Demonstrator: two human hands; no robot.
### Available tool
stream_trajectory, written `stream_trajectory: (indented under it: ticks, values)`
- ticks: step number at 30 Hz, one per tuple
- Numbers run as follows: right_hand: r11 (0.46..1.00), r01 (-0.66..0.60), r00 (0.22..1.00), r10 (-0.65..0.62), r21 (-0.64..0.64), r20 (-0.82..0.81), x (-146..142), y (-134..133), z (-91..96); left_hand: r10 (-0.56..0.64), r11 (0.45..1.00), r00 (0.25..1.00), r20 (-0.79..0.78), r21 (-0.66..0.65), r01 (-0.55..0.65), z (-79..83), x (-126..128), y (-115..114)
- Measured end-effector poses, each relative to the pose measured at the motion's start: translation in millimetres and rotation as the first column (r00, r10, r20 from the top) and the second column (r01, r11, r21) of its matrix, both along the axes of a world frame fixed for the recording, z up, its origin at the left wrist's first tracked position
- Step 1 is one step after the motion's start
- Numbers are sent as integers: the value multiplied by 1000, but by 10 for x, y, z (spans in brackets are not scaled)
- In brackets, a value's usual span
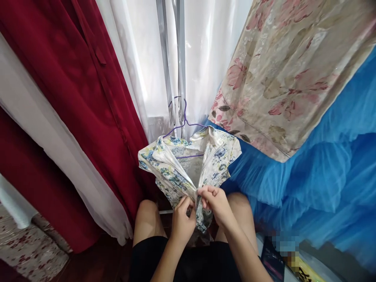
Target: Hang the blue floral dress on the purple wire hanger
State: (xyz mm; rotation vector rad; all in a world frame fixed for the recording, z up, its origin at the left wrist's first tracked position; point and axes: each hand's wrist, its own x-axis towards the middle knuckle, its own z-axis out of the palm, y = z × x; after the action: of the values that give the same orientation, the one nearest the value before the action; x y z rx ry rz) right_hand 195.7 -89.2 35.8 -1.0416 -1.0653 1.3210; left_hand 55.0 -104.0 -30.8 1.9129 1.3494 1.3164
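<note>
A small cream garment with a blue floral print [188, 166] hangs on a purple wire hanger [184, 117] in front of me, its front parted. My left hand [182, 220] pinches the left front edge of the floral garment low down. Right beside it, my right hand [215, 203] pinches the right front edge; the two hands nearly touch at the opening. Both hands have their fingers closed on the fabric. My bare knees and black shorts [188, 260] show below.
A dark red garment [88, 98] and a white sheer one [49, 141] hang at the left. A metal rack pole [172, 58] stands behind. At the right hang a beige rose-print garment [288, 70] and blue tulle [323, 176]. A patterned rug [26, 250] lies lower left.
</note>
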Motion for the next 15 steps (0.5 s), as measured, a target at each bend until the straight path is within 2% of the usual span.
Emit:
stream_trajectory:
  ticks: [5, 8, 10, 12, 13, 15]
  values:
    - [994, -24, 981, 45, 109, -188, -114, 682, 814, -8, 997, 975, -220, -76, -9, 68, -120, -73]
    - [984, -10, 968, 54, 176, -246, -174, 918, 1159, -20, 994, 944, -328, -112, -18, 93, -116, -79]
    - [977, -9, 974, 56, 212, -218, -201, 929, 1227, -58, 991, 938, -342, -130, 14, 128, -136, -53]
    - [971, -15, 987, 52, 237, -150, -212, 862, 1193, -81, 993, 951, -299, -108, 51, 239, -191, 16]
    - [968, -16, 992, 47, 252, -115, -209, 817, 1160, -73, 996, 964, -255, -60, 60, 339, -229, 71]
    - [960, -17, 998, 33, 281, -51, -186, 734, 1105, -9, 994, 992, -124, 108, 22, 638, -311, 224]
